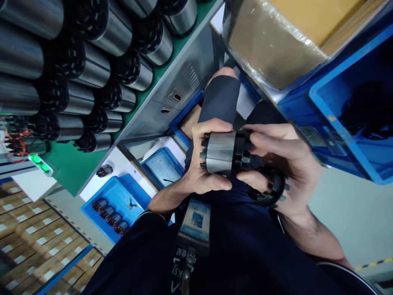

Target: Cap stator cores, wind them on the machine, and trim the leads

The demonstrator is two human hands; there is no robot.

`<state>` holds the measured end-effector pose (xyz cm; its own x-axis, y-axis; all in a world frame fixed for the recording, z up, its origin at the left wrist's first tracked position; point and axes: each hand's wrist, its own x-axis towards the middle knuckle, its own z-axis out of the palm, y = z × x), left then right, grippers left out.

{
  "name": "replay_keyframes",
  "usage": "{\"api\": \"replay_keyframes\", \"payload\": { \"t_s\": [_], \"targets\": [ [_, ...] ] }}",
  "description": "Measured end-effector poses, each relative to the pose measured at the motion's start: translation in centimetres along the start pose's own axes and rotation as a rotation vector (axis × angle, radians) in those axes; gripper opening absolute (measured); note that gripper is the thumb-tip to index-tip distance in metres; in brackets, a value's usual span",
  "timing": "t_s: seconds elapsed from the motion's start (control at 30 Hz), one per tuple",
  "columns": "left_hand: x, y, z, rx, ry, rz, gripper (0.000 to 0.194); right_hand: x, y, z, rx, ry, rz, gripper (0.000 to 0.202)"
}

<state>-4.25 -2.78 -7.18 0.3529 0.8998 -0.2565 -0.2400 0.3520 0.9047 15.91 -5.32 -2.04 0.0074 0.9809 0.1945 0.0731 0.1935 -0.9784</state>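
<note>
A motor stator (220,153), a bare steel cylinder with black toothed plastic ends, lies sideways in front of my body. My left hand (202,168) is closed around it, thumb below and fingers above. At its right end sits a black plastic end ring (241,150), pinched between the thumb and fingers of my right hand (285,164). A second black end ring (270,188) hangs lower in my right hand, against the thumb and palm. The inside of the stator is hidden from view.
Rows of steel stators (101,30) stand on a green bench (172,53) at left. Blue bins (346,106) and a cardboard box (270,45) are at right. A blue tray (110,188) holding several wound parts (107,211) is at lower left.
</note>
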Motion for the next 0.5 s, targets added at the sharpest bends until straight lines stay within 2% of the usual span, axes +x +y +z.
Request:
{"api": "replay_keyframes", "payload": {
  "t_s": [0.1,0.2,0.27,0.37,0.5],
  "targets": [
    [-0.8,1.3,0.2,0.067,0.019,0.097,0.077,-0.2,-0.1,-0.1,-0.035,0.034,-0.013,0.069],
    [-1.3,2.7,0.3,0.118,0.011,0.049,0.073,-0.3,-0.1,-0.2,-0.053,0.022,-0.043,0.068],
    [-1.1,3.3,0.5,0.105,-0.026,0.070,0.070,-0.3,-0.1,-0.3,-0.058,0.006,-0.034,0.068],
    [-0.7,3.6,0.9,0.055,-0.027,0.115,0.066,-0.6,0.5,-0.1,-0.047,0.018,-0.043,0.065],
    [-0.9,3.8,1.3,0.050,-0.004,0.101,0.065,-0.8,1.1,0.4,0.022,0.025,-0.054,0.063]
  ]
}}
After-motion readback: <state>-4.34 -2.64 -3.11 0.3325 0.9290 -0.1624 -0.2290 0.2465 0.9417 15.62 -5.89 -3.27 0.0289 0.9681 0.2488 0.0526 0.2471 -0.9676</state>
